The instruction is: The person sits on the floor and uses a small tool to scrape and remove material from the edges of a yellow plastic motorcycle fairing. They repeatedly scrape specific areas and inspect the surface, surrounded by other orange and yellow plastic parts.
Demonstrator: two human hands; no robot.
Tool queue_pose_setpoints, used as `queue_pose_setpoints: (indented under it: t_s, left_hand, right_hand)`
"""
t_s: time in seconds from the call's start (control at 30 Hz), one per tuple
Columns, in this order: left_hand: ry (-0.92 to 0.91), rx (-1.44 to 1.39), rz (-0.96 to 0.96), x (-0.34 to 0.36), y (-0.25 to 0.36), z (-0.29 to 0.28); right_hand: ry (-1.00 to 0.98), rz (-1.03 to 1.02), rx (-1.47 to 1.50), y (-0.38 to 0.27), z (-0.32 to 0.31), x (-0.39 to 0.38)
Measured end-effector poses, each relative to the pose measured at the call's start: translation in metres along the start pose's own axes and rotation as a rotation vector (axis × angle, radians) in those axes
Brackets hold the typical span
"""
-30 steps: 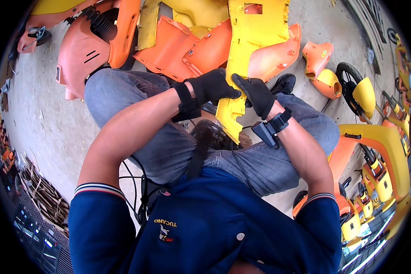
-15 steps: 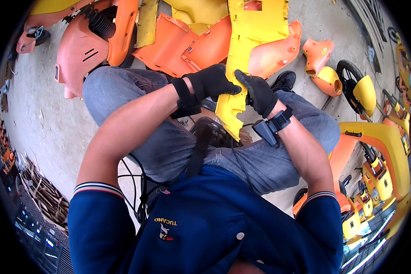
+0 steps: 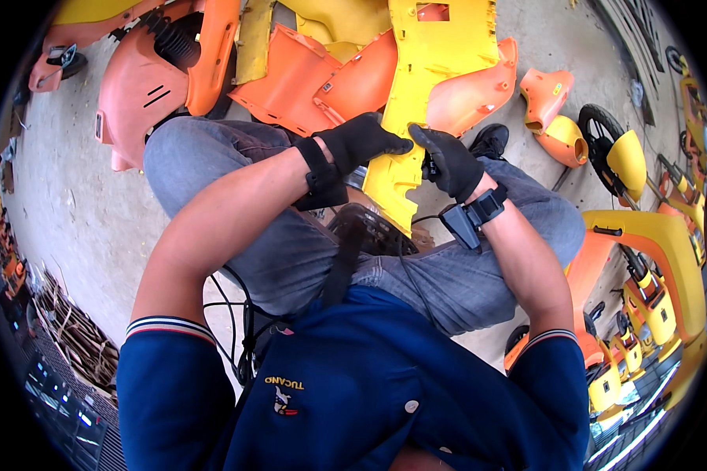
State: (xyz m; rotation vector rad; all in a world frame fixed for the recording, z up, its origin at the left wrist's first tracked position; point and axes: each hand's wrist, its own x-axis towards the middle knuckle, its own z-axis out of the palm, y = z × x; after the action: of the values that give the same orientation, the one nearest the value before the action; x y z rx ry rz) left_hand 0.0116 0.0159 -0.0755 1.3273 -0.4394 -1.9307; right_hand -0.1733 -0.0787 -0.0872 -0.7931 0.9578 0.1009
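Note:
A long yellow plastic body panel (image 3: pixel 436 59) stretches away from me between my knees, with a rectangular cutout at its far end and a notched near end. My left hand (image 3: pixel 363 145), in a black glove, grips its left edge, thumb on top. On the opposite edge, my black-gloved right hand (image 3: pixel 452 163) is closed around the panel with its thumb pressing the face. The fingers under the panel are partly hidden. Just beyond my hands lie orange body panels (image 3: pixel 291 82), partly covered by the yellow one.
A faded orange scooter shell (image 3: pixel 141 98) stands at the left. To the right are a small orange-and-yellow cover (image 3: pixel 548 94) and a wheel with a yellow fender (image 3: pixel 627 161). Yellow and orange scooters (image 3: pixel 660 290) stand farther right. Bundled sticks (image 3: pixel 75 334) lie at lower left.
The near end of the yellow panel has shifted slightly left and up. My right hand has moved a little to the right; both hands keep their hold.

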Motion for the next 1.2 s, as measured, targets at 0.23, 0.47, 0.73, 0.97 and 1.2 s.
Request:
queue_pose_setpoints:
  t_s: [0.23,0.47,0.73,0.97,1.2]
  left_hand:
    - [-0.007,-0.121,-0.049,0.015,-0.013,-0.011]
    - [-0.045,-0.166,-0.017,0.009,-0.004,-0.006]
    - [0.055,0.156,-0.042,0.021,-0.004,-0.024]
    - [-0.148,-0.054,0.027,0.014,-0.001,-0.017]
    - [-0.167,-0.213,-0.128,0.013,0.001,-0.016]
  right_hand:
    - [-0.077,-0.744,-0.540,0.014,-0.012,0.003]
    - [-0.148,-0.940,-0.868,0.031,-0.036,0.021]
    - [-0.181,-0.205,-0.099,0.013,-0.011,0.013]
    - [-0.277,-0.660,-0.304,0.009,-0.006,0.005]
    - [-0.048,0.035,-0.063,-0.026,-0.002,-0.010]
